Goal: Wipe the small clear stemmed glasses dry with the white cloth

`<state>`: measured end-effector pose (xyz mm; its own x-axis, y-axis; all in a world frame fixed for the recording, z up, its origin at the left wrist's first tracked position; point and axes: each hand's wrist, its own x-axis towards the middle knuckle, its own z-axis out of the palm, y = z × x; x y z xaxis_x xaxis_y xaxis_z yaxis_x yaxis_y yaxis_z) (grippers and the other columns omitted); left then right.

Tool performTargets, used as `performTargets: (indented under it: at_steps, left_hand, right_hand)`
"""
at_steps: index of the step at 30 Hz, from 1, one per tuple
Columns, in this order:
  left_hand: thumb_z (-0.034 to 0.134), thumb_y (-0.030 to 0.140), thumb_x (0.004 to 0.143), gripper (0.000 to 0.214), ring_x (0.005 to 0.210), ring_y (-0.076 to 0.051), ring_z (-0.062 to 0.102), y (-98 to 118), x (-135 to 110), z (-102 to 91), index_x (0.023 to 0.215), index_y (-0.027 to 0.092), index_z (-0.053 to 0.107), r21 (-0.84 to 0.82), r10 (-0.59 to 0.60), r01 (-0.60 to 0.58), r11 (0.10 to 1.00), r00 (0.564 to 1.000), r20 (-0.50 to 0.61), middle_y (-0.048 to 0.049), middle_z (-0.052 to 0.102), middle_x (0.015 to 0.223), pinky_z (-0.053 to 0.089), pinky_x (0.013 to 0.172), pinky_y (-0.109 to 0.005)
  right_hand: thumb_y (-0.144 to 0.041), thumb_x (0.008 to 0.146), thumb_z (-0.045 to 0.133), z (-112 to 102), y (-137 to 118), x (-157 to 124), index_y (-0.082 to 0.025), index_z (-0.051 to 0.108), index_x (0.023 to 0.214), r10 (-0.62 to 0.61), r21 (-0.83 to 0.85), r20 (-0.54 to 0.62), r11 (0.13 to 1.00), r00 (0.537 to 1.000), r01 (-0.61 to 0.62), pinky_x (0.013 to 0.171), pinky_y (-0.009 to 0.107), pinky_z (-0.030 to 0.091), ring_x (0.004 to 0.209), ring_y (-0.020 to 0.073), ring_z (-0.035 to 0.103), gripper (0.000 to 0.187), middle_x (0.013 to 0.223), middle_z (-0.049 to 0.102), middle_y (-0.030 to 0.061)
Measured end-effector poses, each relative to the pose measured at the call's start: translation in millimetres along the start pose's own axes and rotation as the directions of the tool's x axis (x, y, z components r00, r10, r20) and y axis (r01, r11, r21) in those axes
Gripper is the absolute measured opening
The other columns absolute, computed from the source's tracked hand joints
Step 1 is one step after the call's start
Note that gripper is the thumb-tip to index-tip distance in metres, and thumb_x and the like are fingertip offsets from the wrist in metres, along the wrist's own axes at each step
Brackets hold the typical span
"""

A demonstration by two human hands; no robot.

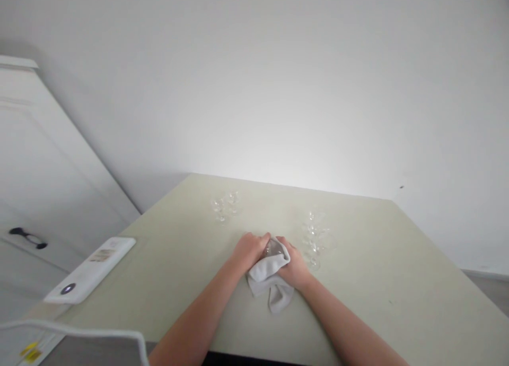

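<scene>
Far edge: the table [374, 286] runs well beyond your fingertips.
Right room: right glassware [313, 232] just beside your right fingers, tabletop past it.
Left room: left glassware [233, 198] ahead of your left fingers, white device [103, 260] well apart.
Left hand [249, 252]: curled, clamped on the clear glass [272, 247].
Right hand [296, 266]: clamped on the cloth [264, 269].
Glass spot: between your fingers, partly wrapped.

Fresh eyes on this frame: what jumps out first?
First, the pale cloth bunched against a clear piece between the left grip and right grip, near the middle of the table. Then the clear, glass-like items: a left cluster farther back and a right cluster just beyond the right grip. Last, the long white box along the table's left edge.
</scene>
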<state>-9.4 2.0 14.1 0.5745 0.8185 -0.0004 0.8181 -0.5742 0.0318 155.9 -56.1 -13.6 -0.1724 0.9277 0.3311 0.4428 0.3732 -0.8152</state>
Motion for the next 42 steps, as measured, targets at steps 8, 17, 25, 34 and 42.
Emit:
performTargets:
  at_steps: [8,17,25,34,42]
  left_hand:
    - [0.039,0.022,0.095,0.026,0.098,-0.023,0.061,14.2,2.5,4.6,0.118,0.019,0.051,0.04,0.063,-0.055,0.998,0.97,-0.236,-0.0097,0.067,0.102,0.042,0.087,-0.035]
    - [0.049,0.037,0.091,0.023,0.073,-0.022,0.064,7.6,8.0,10.6,0.101,0.019,0.06,-0.042,0.036,-0.041,0.998,0.992,-0.12,-0.0048,0.068,0.074,0.043,0.069,-0.031]
    - [0.046,0.022,0.092,0.017,0.093,-0.021,0.059,6.9,16.7,17.4,0.105,0.02,0.057,0.043,0.162,-0.158,0.987,0.9,-0.405,-0.0059,0.066,0.092,0.042,0.091,-0.036]
    - [0.046,0.037,0.094,0.024,0.081,-0.023,0.064,0.9,11.8,9.9,0.102,0.017,0.056,0.078,0.151,-0.136,0.988,0.956,-0.252,-0.0081,0.067,0.082,0.043,0.072,-0.032]
    - [0.048,0.025,0.093,0.017,0.086,-0.02,0.063,1.4,11.3,9.3,0.108,0.019,0.054,0.109,0.213,-0.189,0.976,0.931,-0.297,-0.0053,0.068,0.089,0.043,0.077,-0.031]
  right_hand:
    - [-0.033,0.081,0.047,11.0,14.0,2.5,-0.02,0.059,0.091,0.343,0.409,-0.115,0.872,0.932,-0.27,0.075,0.031,0.049,0.08,0.0199,0.062,0.02,0.084,0.067,0.0039]
    - [-0.029,0.076,0.061,-6.7,0.2,4.4,-0.021,0.06,0.105,-0.054,0.014,-0.053,0.998,0.997,0.055,0.078,0.03,0.045,0.087,0.0208,0.06,0.03,0.095,0.065,0.0055]
    - [-0.028,0.089,0.039,16.6,10.5,7.5,-0.02,0.059,0.095,0.25,0.323,-0.226,0.931,0.941,-0.169,0.081,0.033,0.048,0.088,0.0215,0.061,0.023,0.084,0.065,0.0049]
    - [-0.026,0.074,0.063,5.0,-2.0,0.3,-0.021,0.054,0.109,-0.022,0.058,-0.147,0.998,0.989,0.031,0.077,0.03,0.047,0.084,0.02,0.06,0.037,0.097,0.062,0.0049]
    - [-0.035,0.089,0.044,16.4,6.9,3.4,-0.02,0.056,0.1,0.168,0.249,-0.164,0.961,0.972,-0.125,0.071,0.031,0.05,0.074,0.0195,0.061,0.022,0.084,0.065,0.0044]
